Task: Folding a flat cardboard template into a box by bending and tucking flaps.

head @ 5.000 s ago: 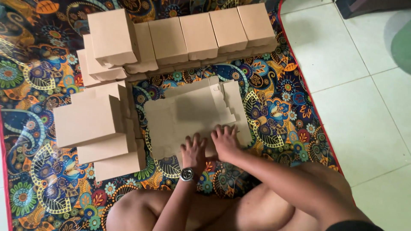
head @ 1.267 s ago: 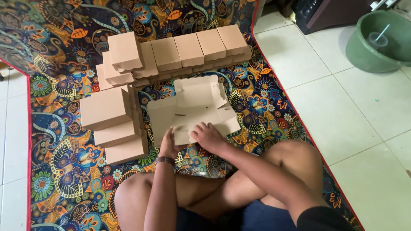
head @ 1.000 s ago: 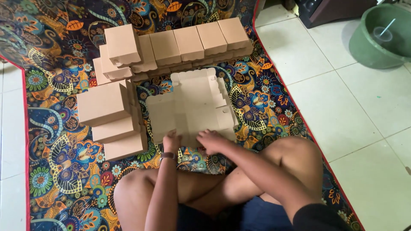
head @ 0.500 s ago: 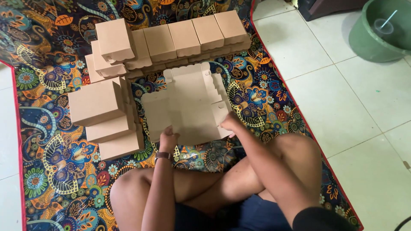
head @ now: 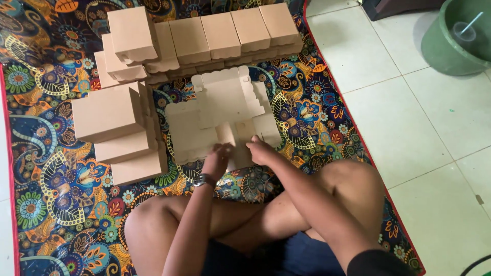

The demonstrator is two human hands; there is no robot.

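A flat brown cardboard box blank (head: 220, 110) with scalloped edges lies on the patterned mat (head: 46, 168) in front of my crossed legs. My left hand (head: 217, 156), with a wristwatch on the wrist, grips the blank's near edge and lifts a small flap. My right hand (head: 261, 151) pinches the near edge just to the right of it. Both hands touch the same blank, close together.
Folded brown boxes are stacked at the left (head: 110, 115) and in a row along the back (head: 220, 33). White tiled floor (head: 409, 128) lies to the right of the mat. A green bucket (head: 455, 36) stands at the top right.
My hands have come together at the near edge of the blank and small flaps there now stand up. The far part of the blank is partly raised.
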